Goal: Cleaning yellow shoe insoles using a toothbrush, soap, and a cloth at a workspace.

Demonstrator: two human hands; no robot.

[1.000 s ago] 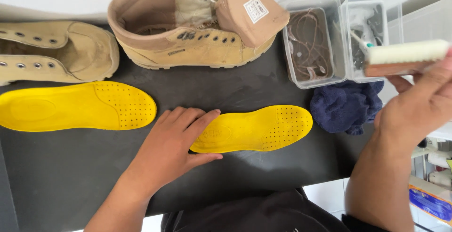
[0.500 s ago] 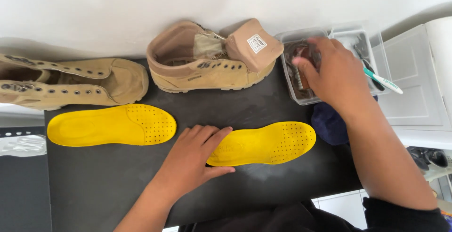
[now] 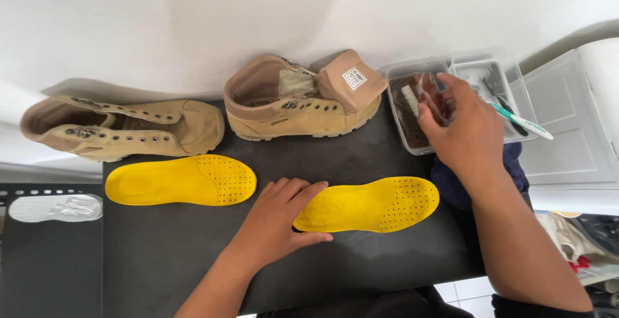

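Note:
My left hand (image 3: 277,218) lies flat on the heel end of a yellow perforated insole (image 3: 380,203) on a black mat (image 3: 167,247), fingers spread. My right hand (image 3: 464,131) reaches over a clear plastic container (image 3: 403,73) at the back right. Its fingers are closed on the brown handle of a small brush (image 3: 411,99), whose white bristles show inside the box. A second yellow insole (image 3: 180,180) lies to the left. One tan boot (image 3: 296,108) stands behind the insoles with its tongue pulled out. Another tan boot (image 3: 122,131) lies on its side at the far left.
A second clear container (image 3: 490,66) holds small tools, and a green-and-white toothbrush (image 3: 522,123) sticks out of it. A dark blue cloth (image 3: 451,186) lies under my right forearm. A white wall runs behind, and a white cabinet (image 3: 567,137) stands to the right.
My right hand has carried the brush from up at the right down into the clear container. The view has shifted and widened. My left hand has stayed on the insole.

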